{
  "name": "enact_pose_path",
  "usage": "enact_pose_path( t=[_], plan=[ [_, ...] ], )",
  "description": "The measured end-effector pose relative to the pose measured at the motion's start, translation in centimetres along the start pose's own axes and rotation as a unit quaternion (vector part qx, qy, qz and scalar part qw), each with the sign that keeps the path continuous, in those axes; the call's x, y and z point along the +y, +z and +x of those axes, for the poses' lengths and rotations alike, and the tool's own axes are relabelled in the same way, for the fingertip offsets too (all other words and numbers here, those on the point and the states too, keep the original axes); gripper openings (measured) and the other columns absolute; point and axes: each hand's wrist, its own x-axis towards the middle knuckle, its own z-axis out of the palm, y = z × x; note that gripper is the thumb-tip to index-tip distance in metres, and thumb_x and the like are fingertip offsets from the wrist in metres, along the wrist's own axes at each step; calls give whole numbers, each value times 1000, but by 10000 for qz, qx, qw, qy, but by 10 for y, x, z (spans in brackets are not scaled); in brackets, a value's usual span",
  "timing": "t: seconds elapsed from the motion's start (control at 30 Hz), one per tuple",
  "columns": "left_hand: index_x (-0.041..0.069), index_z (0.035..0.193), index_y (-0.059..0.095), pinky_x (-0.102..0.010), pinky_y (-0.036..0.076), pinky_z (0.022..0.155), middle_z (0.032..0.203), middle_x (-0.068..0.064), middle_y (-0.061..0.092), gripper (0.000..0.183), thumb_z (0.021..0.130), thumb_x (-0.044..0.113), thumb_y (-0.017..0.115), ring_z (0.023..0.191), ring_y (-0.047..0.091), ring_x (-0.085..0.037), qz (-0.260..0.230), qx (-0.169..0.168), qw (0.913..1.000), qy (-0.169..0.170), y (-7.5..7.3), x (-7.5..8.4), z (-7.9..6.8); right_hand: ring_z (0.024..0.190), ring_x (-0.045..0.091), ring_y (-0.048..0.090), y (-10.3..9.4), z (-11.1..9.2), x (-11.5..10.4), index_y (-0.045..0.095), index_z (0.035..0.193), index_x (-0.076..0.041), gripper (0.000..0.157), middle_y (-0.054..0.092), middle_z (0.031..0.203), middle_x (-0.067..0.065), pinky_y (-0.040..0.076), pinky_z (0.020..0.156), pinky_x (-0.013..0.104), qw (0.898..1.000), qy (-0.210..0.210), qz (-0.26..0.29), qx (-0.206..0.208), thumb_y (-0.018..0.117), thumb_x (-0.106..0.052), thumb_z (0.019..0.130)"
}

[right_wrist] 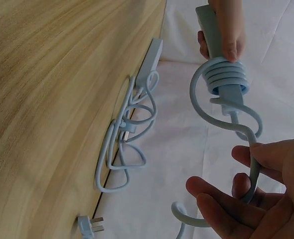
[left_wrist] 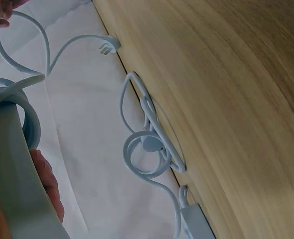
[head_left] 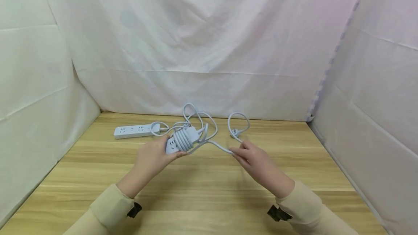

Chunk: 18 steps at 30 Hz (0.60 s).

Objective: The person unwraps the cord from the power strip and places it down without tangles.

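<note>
My left hand (head_left: pixel 152 156) grips a white power strip (head_left: pixel 172 145) around its body, lifted off the table. Several turns of its own cord (head_left: pixel 183 139) are wound about one end of the strip. From there the cord runs slack to my right hand (head_left: pixel 256 160), which pinches it between thumb and fingers, as the right wrist view shows at the cord (right_wrist: pixel 255 167). Past that hand the cord loops to a plug (head_left: pixel 234 132) with metal prongs. In the left wrist view the held strip (left_wrist: pixel 20 174) covers part of the left hand.
A second white power strip (head_left: pixel 132 131) lies at the back left of the wooden table (head_left: pixel 202 206). Its loose cord (head_left: pixel 213 120) lies in loops behind the held strip, with a plug (right_wrist: pixel 129 126) among them. White cloth (head_left: pixel 202 46) hangs behind and at both sides.
</note>
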Motion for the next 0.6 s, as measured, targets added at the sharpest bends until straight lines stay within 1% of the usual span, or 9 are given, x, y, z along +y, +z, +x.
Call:
enact_pose_path(
  t=[0.1,0.27,0.43,0.6],
  plan=[
    [9,99,59,-31,33,41,64,3,49,71,71,74,67,50,44,-14,55,-110,9999,-83,2,-2,1,60,1,37,-2,-3,-1,73,108,-11,20,45,81,-10,38,49,20,9997,-204,-95,103,70,-5,89],
    [10,97,58,-32,34,42,65,3,50,72,70,77,64,51,46,-15,70,-301,9993,-208,4,-8,2,60,0,36,-8,-4,-3,74,105,-9,20,45,80,-9,37,49,18,9973,-627,-207,332,72,-1,86],
    [9,96,58,-32,34,42,65,2,50,74,69,78,64,50,46,-15,139,-459,9985,-262,4,-12,2,59,-1,35,-15,-4,-5,74,102,-9,20,46,80,-9,35,48,17,9950,-831,-265,479,73,0,84],
    [9,96,58,-31,33,41,64,2,48,73,66,75,69,49,44,-15,244,-461,9984,-227,2,-14,2,58,-1,36,-22,-2,-5,73,99,-9,20,48,79,-8,35,47,16,9920,-995,-184,759,74,2,82]
  ],
)
